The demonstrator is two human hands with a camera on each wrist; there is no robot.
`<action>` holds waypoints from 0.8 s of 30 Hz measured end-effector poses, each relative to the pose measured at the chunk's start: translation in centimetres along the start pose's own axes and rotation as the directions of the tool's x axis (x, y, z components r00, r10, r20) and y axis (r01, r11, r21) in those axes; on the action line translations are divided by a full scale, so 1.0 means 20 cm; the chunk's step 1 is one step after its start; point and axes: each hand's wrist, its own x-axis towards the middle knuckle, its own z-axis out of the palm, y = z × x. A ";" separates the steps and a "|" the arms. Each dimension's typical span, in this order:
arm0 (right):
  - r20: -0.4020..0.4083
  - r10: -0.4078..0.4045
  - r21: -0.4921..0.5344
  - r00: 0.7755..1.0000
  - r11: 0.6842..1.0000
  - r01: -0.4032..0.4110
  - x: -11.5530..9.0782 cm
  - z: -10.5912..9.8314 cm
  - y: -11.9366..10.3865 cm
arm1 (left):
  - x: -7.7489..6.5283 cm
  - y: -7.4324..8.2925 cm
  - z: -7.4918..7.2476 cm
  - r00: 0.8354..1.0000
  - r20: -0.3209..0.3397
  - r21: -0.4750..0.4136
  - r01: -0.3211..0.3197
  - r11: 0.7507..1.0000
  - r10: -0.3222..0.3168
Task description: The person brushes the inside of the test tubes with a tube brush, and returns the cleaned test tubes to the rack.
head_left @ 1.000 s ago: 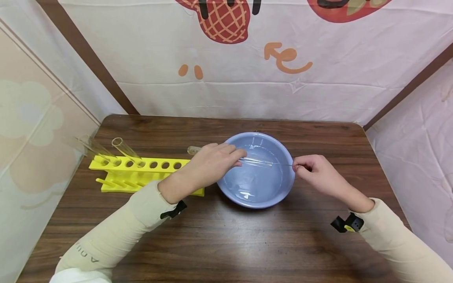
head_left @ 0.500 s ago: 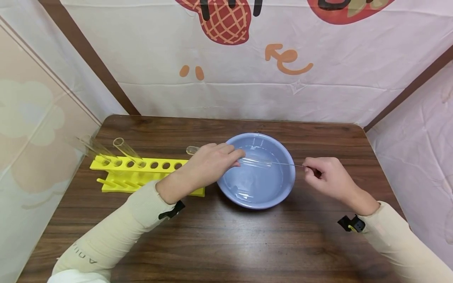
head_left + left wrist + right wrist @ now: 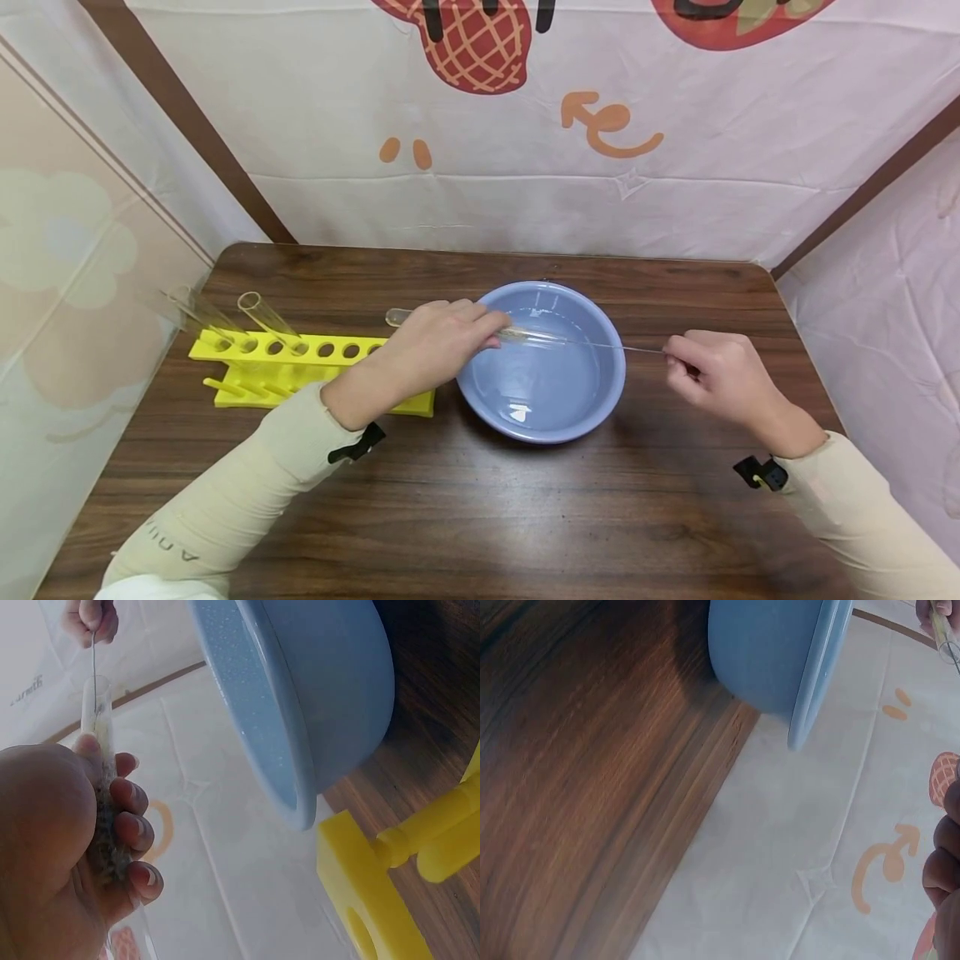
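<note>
My left hand (image 3: 435, 350) grips a glass test tube (image 3: 397, 317) held nearly level above the blue basin (image 3: 611, 392). The tube's rounded end points left, its open mouth right. Inside the tube sits a test tube brush, its dark bristles (image 3: 105, 825) seen through the glass between my fingers in the left wrist view. From the mouth runs the brush's thin wire handle (image 3: 637, 349). To the right of the basin, my right hand (image 3: 723, 375) pinches the end of that wire with curled fingers. Water lies in the basin below.
A yellow test tube rack (image 3: 318, 392) stands left of the basin, partly hidden by the left forearm. Several clear tubes, one a leaning test tube (image 3: 270, 323), stand in its left holes. The brown wooden table (image 3: 525, 517) backs onto a printed curtain (image 3: 487, 200).
My right hand has moved right, away from the basin, and more of the wire shows outside the tube. The left hand has shifted slightly left with the tube.
</note>
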 end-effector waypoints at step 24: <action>0.156 0.164 0.144 0.974 0.972 -0.187 -0.04 -0.05 -0.01 | -0.05 -0.03 -0.01 0.999 -0.001 0.024 0.042 0.999 -0.042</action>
